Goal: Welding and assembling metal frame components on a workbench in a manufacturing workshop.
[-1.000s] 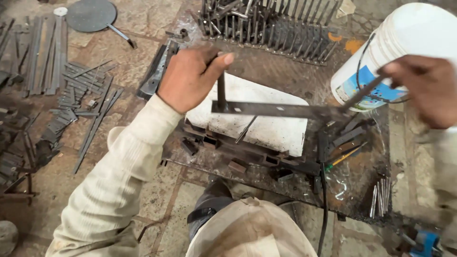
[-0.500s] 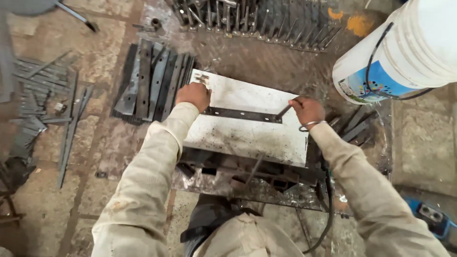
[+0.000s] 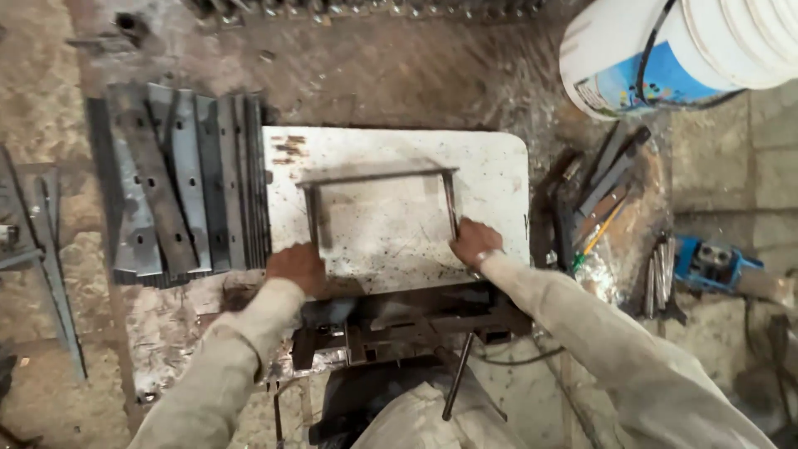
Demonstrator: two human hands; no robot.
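Both hands closed on U-shaped metal frame [image 3: 378, 204] atop white desk [image 3: 490, 162]: left hand [image 3: 295, 266] at 8 o'clock leg, right hand [image 3: 472, 242] at 4 o'clock leg.

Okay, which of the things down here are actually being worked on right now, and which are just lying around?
In use:
left hand
right hand
U-shaped metal frame
white plate

Lying about:
stack of drilled flat bars
white bucket
blue power tool
loose rods
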